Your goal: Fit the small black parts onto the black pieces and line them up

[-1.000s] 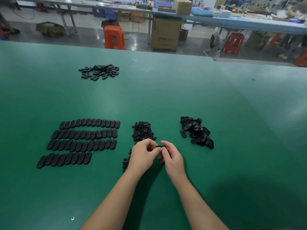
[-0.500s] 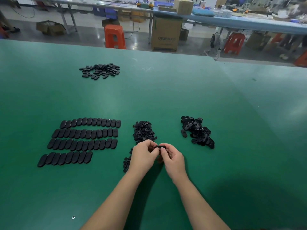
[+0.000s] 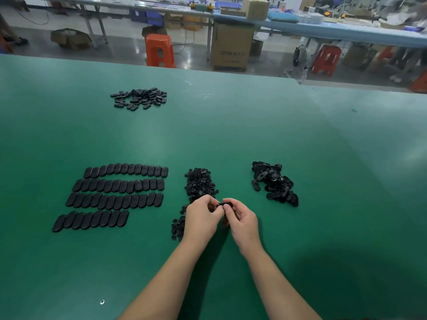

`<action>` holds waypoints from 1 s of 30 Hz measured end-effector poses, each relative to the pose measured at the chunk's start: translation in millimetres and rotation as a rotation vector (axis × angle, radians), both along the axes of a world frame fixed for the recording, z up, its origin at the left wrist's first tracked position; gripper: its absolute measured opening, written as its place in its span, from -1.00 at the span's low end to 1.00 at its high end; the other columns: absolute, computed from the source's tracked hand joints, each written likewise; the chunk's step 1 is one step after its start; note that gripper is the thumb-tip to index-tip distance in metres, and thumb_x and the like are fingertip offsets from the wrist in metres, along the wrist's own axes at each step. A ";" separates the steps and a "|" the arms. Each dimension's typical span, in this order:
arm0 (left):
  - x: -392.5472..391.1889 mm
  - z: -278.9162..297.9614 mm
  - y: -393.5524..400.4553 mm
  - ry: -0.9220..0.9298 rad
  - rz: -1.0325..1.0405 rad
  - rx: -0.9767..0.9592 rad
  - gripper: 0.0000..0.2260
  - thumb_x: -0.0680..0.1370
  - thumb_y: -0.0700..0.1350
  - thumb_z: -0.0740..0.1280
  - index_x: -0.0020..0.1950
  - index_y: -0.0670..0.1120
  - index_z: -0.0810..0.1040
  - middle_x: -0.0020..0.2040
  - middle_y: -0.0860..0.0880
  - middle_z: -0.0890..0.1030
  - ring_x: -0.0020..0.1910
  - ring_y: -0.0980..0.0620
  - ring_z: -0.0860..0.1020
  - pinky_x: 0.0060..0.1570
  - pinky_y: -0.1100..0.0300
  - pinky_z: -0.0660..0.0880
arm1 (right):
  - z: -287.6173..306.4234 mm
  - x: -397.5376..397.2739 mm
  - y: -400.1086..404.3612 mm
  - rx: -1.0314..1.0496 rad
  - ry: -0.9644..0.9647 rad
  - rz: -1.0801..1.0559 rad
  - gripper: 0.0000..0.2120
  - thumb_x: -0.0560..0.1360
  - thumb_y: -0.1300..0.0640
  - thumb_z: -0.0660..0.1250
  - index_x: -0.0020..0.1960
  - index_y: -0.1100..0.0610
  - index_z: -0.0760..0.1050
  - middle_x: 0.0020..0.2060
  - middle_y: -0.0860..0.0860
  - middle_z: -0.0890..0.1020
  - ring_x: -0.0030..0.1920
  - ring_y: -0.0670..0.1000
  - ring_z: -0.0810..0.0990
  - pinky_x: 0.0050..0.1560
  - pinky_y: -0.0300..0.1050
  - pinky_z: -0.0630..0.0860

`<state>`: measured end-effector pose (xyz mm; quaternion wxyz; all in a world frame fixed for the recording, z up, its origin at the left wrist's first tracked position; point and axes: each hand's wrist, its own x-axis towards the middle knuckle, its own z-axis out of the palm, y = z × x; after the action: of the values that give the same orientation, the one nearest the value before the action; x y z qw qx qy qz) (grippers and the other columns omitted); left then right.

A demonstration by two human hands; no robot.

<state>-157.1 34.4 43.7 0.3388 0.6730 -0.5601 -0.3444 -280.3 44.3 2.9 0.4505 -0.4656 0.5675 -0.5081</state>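
Both hands meet over the green table [image 3: 231,135]. My left hand [image 3: 200,219] and my right hand [image 3: 242,221] pinch one black oval piece [image 3: 222,204] between their fingertips; most of it is hidden by the fingers. Just beyond the hands lies a pile of small black parts [image 3: 199,184], with a few more strewn left of my left wrist [image 3: 178,227]. To the right is a heap of loose black pieces [image 3: 275,183]. Several rows of black oval pieces [image 3: 115,195] lie lined up on the left.
A second scatter of black pieces [image 3: 139,98] lies at the far left of the table. A small screw [image 3: 102,302] sits near the front edge. Beyond the table stand orange stools [image 3: 159,50], a cardboard box [image 3: 231,46] and long benches.
Both hands stay together on the same piece; fingers shift slightly. The piles and rows have not moved.
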 end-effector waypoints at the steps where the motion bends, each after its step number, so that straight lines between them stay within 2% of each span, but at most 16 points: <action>1: -0.6 -0.2 -0.2 0.002 0.002 -0.001 -0.89 0.48 -0.08 0.44 -0.22 0.03 0.57 -0.31 0.11 0.62 -0.31 0.22 0.53 -0.32 0.40 0.40 | -0.6 -0.2 -0.4 -0.002 -0.004 -0.003 -0.86 0.61 0.21 0.36 0.06 0.01 0.66 -0.19 0.01 0.73 -0.28 -0.07 0.62 -0.21 -0.16 0.56; 9: 0.7 -0.3 -0.9 -0.005 -0.005 -0.020 -0.88 0.48 -0.08 0.45 -0.24 0.02 0.58 -0.32 0.11 0.62 -0.34 0.23 0.52 -0.33 0.40 0.40 | -1.8 0.4 -0.3 -0.022 0.018 -0.005 -0.79 0.60 0.19 0.36 -0.01 -0.12 0.66 -0.24 0.04 0.70 -0.35 -0.05 0.57 -0.28 -0.14 0.54; 13: 1.6 -1.8 0.3 0.012 -0.020 -0.036 -0.88 0.48 -0.08 0.45 -0.25 0.02 0.58 -0.33 0.10 0.62 -0.34 0.19 0.53 -0.33 0.38 0.41 | -0.3 0.2 -0.1 -0.018 0.033 -0.002 -0.81 0.61 0.20 0.36 -0.01 -0.08 0.66 -0.25 0.02 0.70 -0.36 -0.05 0.56 -0.29 -0.14 0.53; 20: 3.9 -1.5 1.2 0.027 -0.109 -0.088 -0.95 0.54 -0.13 0.42 -0.08 -0.01 0.68 -0.26 0.15 0.64 -0.25 0.28 0.55 -0.24 0.42 0.43 | 1.1 1.8 0.6 -0.008 0.057 -0.055 -0.82 0.62 0.17 0.34 -0.06 -0.09 0.60 -0.32 -0.06 0.65 -0.38 -0.10 0.51 -0.34 -0.20 0.48; 23: 3.5 -1.9 1.7 -0.074 -0.143 -0.143 -0.88 0.55 -0.14 0.40 0.06 -0.02 0.67 -0.19 0.17 0.63 -0.25 0.29 0.53 -0.14 0.40 0.47 | 3.2 1.8 0.4 -0.005 0.077 -0.039 -0.75 0.63 0.16 0.34 -0.07 -0.20 0.60 -0.32 -0.05 0.65 -0.39 -0.09 0.50 -0.34 -0.17 0.48; 26: 5.8 -3.9 4.4 -0.263 -0.228 -0.259 -0.77 0.58 -0.10 0.34 0.24 0.03 0.58 -0.05 0.10 0.62 -0.13 0.13 0.56 -0.06 0.22 0.50 | 4.8 1.5 0.7 -0.001 0.093 0.001 -0.70 0.64 0.15 0.31 -0.05 -0.26 0.61 -0.31 -0.04 0.66 -0.40 -0.10 0.49 -0.34 -0.14 0.50; 28: 8.6 -3.2 6.8 -0.439 -0.248 -0.339 -0.80 0.59 -0.05 0.32 0.20 0.06 0.58 -0.06 0.08 0.62 -0.11 0.03 0.59 -0.17 0.12 0.51 | 5.0 0.9 0.8 0.005 0.102 0.019 -0.71 0.66 0.15 0.27 -0.01 -0.22 0.63 -0.31 -0.06 0.67 -0.40 -0.10 0.51 -0.35 -0.16 0.51; 30: 14.3 -0.3 10.0 -0.543 -0.223 -0.420 -0.86 0.53 -0.06 0.40 0.08 0.01 0.63 -0.14 0.06 0.62 -0.18 -0.01 0.60 -0.30 0.12 0.48 | 4.9 2.0 0.6 0.023 0.086 0.020 -0.76 0.67 0.15 0.25 0.10 -0.14 0.62 -0.28 -0.07 0.68 -0.38 -0.11 0.54 -0.33 -0.19 0.53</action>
<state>-142.8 44.3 43.4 0.2687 0.5904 -0.7583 -0.0653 -278.3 44.9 7.8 0.4361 -0.4875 0.5874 -0.4766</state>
